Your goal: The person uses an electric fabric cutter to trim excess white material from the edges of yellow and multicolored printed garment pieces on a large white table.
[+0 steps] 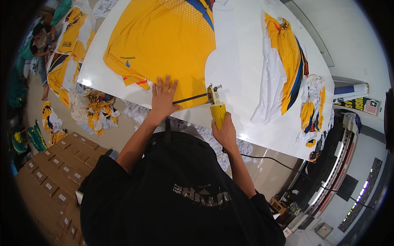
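Spread over the white table is a large yellow printed fabric panel [164, 45], with blue and red bands along its far right and a dark stripe by its near edge. My left hand [165, 98] lies on the panel's near edge, palm down with fingers spread. In my right hand [225, 130] is a yellow-handled electric fabric cutter [218, 115], its fingers wrapped round the body. The cutter's metal head stands at the panel's right edge, near the end of the dark stripe. White fabric borders the panel on the right.
More yellow and white cut fabric [283, 65] lies at the table's right, with a heap of scraps [314, 102] beyond. A black cord [266, 158] trails rightward. Cardboard boxes [53, 180] stand at lower left. Fabric piles [96, 110] cover the left floor, where another person [41, 45] sits.
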The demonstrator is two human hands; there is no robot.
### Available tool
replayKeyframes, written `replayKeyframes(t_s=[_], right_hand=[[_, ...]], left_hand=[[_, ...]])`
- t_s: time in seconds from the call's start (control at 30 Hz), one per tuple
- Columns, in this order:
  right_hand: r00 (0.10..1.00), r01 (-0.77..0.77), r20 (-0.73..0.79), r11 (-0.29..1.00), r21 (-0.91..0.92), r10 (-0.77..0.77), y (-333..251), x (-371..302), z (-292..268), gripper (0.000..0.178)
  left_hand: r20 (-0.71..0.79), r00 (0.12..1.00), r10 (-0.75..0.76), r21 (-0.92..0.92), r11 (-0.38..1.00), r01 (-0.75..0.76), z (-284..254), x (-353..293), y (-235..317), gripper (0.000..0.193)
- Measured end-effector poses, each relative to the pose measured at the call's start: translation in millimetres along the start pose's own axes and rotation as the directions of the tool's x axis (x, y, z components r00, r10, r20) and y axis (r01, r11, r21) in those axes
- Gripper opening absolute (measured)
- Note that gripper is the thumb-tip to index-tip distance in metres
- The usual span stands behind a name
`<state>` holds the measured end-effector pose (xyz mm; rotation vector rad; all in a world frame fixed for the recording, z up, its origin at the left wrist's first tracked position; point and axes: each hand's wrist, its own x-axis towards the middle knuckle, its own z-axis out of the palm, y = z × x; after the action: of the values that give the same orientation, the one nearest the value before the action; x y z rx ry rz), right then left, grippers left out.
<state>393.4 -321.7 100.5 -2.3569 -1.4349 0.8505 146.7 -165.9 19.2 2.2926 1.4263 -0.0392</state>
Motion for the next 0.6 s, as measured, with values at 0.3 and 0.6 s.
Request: replayKeyframes(t_s=[0.3,0.6], right_hand=[[0.998,0.03,-0.051,0.999,-0.024,-0.031,-23.4,35.6,4.4,0.052],[0.991,0.01,-0.132,0.999,-0.031,-0.014,-48.9,67.9,16.3,0.051]], left_hand=[[-0.003,1.0,0.022,-0.011,1.0,-0.022,-6.7,-1.4,0.4,0.117],[0.071,0.996,0.059,0.053,0.997,-0.063,-7.5,3.1,-9.6,0.104]])
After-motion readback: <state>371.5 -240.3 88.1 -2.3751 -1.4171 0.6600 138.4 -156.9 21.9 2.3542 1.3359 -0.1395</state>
